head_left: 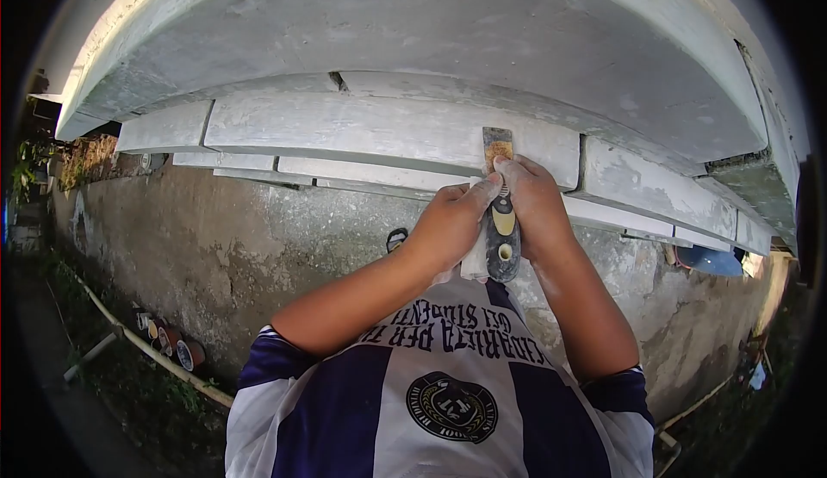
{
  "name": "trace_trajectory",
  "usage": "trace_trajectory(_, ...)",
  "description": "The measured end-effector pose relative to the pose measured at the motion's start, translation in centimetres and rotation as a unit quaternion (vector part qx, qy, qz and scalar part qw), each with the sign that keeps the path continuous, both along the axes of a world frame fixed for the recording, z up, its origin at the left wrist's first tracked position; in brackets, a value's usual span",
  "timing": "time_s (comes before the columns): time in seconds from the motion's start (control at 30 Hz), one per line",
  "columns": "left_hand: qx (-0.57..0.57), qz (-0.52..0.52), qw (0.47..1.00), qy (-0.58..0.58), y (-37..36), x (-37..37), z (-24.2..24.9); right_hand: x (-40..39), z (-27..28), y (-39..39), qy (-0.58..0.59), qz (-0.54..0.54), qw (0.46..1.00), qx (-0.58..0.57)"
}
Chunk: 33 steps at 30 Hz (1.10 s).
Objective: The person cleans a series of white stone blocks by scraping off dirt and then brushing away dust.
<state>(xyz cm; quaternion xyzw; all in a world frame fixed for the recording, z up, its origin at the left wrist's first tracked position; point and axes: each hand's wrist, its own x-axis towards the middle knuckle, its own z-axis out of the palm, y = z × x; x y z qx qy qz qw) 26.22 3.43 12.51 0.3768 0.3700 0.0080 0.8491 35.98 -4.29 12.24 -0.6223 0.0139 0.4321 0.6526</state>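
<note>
A putty knife (503,235) points away from me, its black handle with yellow inlays towards my chest. Its short blade (497,140) is stained brown and overlaps the whitish ledge in this view. My left hand (458,220) is closed, with thumb and fingers at the neck of the knife. Below that palm shows a pale, whitish piece (475,263) that I cannot make out. From the other side my right hand (531,198) grips the same neck, its thumb pressed near the blade. Whitish dust coats the fingers of both hands.
Long white-coated ledge blocks (388,129) run across in front, under a broad grey overhanging slab (431,26). Below lies a worn concrete surface (215,245). Several small containers (190,355) stand at lower left beside a bamboo pole (155,353). A blue object (709,259) shows at right.
</note>
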Motion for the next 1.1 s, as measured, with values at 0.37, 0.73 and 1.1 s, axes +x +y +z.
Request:
trace_trajectory(0.37,-0.01,-0.004,1.0,-0.004,0.1,0.9,-0.6,0.6,0.2,0.3,-0.019,-0.004,1.0,-0.01)
trace_trajectory(0.73,0.033,-0.027,0.999,0.006,0.1,0.7,-1.0,0.4,0.6,0.0,-0.008,-0.015,1.0,-0.018)
trace_trajectory(1.1,0.059,-0.041,0.997,0.009,0.2,-0.4,-1.9,0.0,0.1,0.0,-0.028,0.027,0.999,-0.029)
